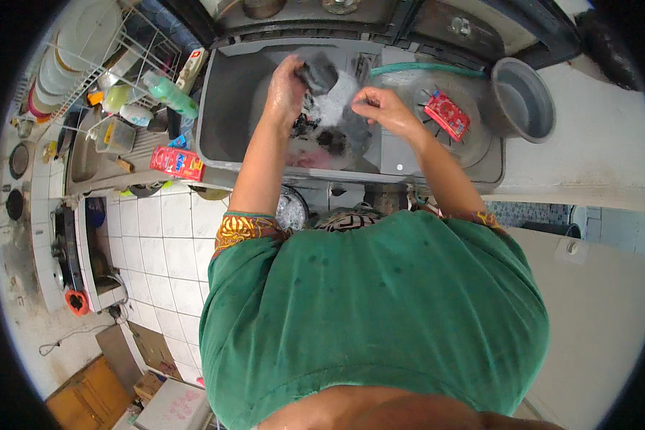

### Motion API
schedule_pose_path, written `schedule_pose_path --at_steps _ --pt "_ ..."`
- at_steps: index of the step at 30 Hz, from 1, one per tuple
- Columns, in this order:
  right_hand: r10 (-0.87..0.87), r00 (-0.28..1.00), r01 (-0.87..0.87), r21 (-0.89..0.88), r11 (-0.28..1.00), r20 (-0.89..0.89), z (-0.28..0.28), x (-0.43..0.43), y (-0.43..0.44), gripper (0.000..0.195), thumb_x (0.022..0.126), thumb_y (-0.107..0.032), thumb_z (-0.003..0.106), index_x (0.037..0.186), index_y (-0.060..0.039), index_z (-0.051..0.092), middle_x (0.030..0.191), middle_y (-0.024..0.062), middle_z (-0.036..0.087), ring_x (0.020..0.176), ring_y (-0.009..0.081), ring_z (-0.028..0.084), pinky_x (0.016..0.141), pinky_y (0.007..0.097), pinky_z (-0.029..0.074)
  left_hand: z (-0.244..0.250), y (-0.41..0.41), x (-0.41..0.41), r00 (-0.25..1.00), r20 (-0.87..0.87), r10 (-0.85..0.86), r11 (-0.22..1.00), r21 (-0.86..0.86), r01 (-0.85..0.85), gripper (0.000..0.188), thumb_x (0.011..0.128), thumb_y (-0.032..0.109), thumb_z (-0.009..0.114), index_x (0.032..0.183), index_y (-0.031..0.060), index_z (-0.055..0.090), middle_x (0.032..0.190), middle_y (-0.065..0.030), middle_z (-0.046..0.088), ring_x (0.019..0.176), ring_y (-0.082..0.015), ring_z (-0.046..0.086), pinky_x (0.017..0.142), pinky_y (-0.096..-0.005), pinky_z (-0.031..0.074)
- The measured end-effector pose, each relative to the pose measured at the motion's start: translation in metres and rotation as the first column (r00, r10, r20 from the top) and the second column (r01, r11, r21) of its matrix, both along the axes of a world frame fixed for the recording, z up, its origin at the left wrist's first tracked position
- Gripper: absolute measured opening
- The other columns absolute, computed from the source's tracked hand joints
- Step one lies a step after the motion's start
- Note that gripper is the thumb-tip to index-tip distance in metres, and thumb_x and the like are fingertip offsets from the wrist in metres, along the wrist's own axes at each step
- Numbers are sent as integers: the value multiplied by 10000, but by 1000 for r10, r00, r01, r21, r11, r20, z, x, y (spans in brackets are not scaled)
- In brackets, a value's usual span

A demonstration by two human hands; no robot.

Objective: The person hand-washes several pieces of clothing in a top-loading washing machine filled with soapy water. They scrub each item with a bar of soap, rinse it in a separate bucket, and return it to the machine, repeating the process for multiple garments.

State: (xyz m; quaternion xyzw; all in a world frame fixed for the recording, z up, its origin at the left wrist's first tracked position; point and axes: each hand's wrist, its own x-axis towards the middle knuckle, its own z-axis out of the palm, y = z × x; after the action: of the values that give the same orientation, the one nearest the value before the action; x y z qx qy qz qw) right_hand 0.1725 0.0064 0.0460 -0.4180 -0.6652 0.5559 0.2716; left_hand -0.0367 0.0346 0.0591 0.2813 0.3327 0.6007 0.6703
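Observation:
My left hand [287, 88] grips a dark wet cloth [320, 74] over the grey tub [223, 107] in front of me. White suds [337, 102] and soaked fabric, some dark and some pinkish, lie in the water below it. To the right, my right hand [380, 107] is raised near the tub's right part with its fingers curled; whether they pinch anything is not clear. A red packet [447, 115] rests on a round surface right of my right hand, and a green hose [424, 68] runs behind it.
A grey metal pot [524, 101] stands at the right. On the left are a wire dish rack [140, 45] with plates, a green bottle [172, 95], a clear plastic container [115, 135] and a red detergent packet [177, 163]. Window frames border the back.

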Motion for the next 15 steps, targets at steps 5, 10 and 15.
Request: schedule_pose_path --at_steps 5,10,15 --pt "-101 990 107 60 992 -100 11 51 -42 151 781 -164 629 871 -44 609 744 -22 552 660 54 473 594 218 396 25 -7 87 988 131 -79 996 57 72 211 821 222 568 942 51 538 973 -74 566 884 -182 525 785 -329 395" --pt "-194 978 184 117 976 79 9 86 -67 146 762 -131 635 863 -27 617 819 13 599 733 77 521 665 236 423 -85 -27 119 924 -200 -326 838 -514 184 225 805 182 575 970 36 530 969 -95 550 853 -187 516 687 -342 416" --pt "-370 928 367 271 890 -40 -2 106 -77 139 759 -116 639 852 -16 616 836 31 611 796 96 556 732 241 435 -67 -38 115 843 -347 -411 869 -430 247 239 774 165 612 949 20 537 947 -105 538 869 -198 511 669 -337 438"
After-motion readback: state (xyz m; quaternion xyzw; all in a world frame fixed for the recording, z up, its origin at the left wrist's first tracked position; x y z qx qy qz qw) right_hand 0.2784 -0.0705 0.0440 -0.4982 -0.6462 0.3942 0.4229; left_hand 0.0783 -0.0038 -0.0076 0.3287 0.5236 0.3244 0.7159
